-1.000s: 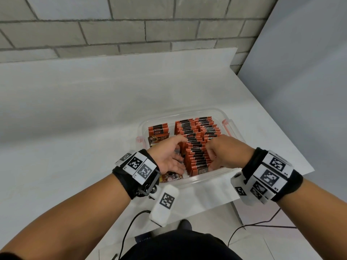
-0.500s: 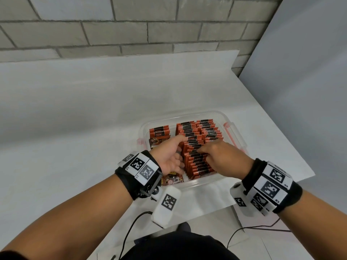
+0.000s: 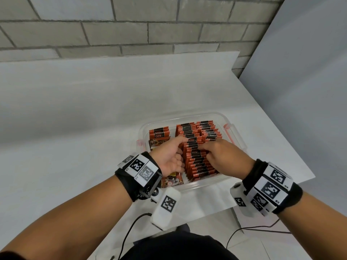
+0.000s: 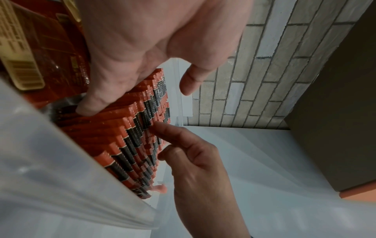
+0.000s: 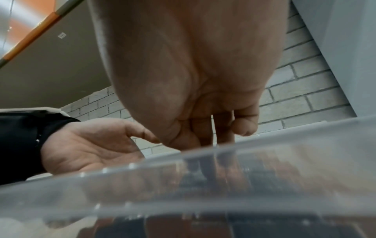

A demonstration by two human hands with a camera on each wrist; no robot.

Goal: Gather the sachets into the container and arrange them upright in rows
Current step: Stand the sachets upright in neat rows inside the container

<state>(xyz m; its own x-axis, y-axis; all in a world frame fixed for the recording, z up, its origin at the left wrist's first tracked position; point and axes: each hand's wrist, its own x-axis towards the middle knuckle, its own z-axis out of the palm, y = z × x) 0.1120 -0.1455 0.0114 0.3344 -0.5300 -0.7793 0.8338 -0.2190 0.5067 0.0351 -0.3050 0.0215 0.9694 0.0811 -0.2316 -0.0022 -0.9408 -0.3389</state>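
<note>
Clear plastic container (image 3: 234, 135) near the tabletop's front edge holds upright rows of sachets (image 3: 197, 156), left hand (image 3: 171, 156) flat against one side, right hand (image 3: 223, 156) fingertips touching their tops.

— What's different on my feed since a second ago?

— My right hand (image 3: 224, 156) has slid from the near end of the middle row of sachets (image 3: 197, 158) up toward its middle, fingertips now on the sachet tops.

— And the left?

— My left hand (image 3: 171, 156) sits a little farther along the same row, thumb over the tops. The container (image 3: 235, 136) also shows slightly lower in the head view.
</note>
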